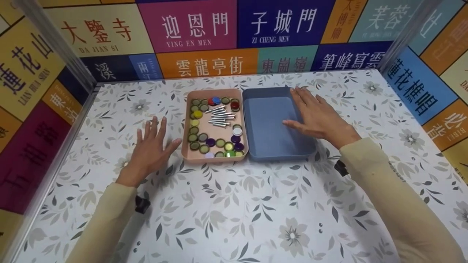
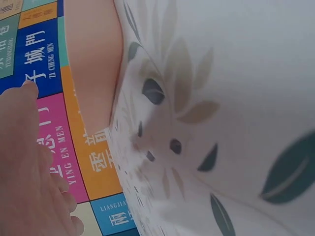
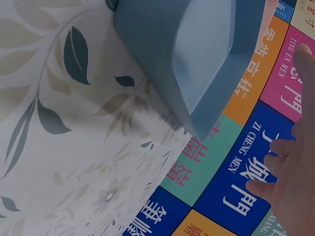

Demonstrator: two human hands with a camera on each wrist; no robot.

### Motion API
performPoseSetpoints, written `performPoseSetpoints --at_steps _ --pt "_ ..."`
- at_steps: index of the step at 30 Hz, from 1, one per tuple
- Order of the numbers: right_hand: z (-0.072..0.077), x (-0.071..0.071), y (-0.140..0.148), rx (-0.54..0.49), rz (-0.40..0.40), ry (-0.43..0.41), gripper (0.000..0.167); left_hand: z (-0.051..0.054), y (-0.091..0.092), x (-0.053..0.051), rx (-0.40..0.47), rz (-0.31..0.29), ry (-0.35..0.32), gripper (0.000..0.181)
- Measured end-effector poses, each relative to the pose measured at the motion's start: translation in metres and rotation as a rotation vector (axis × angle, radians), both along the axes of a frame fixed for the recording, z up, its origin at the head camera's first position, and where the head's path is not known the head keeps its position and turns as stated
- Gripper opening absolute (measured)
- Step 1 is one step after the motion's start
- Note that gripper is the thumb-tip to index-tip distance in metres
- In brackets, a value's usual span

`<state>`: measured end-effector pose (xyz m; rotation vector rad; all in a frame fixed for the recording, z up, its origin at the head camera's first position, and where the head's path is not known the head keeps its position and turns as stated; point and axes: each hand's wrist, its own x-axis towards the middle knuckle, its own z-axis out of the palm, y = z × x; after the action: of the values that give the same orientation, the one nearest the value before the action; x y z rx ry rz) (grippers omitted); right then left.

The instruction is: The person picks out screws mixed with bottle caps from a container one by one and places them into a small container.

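A pink tray (image 1: 215, 146) holds several bottle caps (image 1: 220, 143) of mixed colours, mostly along its walls. Silver screws or bolts (image 1: 221, 117) lie in a bunch near its upper middle. Against its right side stands a blue tray (image 1: 272, 124) with nothing visible inside. My left hand (image 1: 151, 149), fingers spread and straight, is just left of the pink tray, its thumb close to the wall. Over the right part of the blue tray is my right hand (image 1: 316, 113), fingers extended; whether it touches the rim cannot be told. Both hands hold nothing.
The trays stand on a table covered with a white leaf-patterned cloth (image 1: 234, 212). Panels with coloured blocks and Chinese lettering (image 1: 197, 25) rise behind and at both sides. A dark strap (image 1: 142, 204) is on the left wrist, another (image 1: 342, 168) on the right.
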<state>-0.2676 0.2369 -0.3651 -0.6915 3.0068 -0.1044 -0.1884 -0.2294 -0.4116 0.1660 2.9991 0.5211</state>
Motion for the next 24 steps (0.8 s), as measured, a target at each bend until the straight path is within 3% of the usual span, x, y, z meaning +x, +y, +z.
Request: performPoseSetpoints --at_steps 8,17,24 --pt "0.000 -0.002 -0.012 0.011 0.009 -0.024 0.099 0.000 0.014 -0.003 0.003 0.012 -0.015 0.089" --pt "-0.002 0.000 -0.028 -0.009 0.038 -0.045 0.099 0.001 0.028 -0.005 0.062 -0.021 0.016 0.088" --pt "-0.001 -0.001 -0.036 -0.011 0.065 -0.048 0.097 -0.001 0.035 -0.003 0.114 -0.012 -0.055 0.091"
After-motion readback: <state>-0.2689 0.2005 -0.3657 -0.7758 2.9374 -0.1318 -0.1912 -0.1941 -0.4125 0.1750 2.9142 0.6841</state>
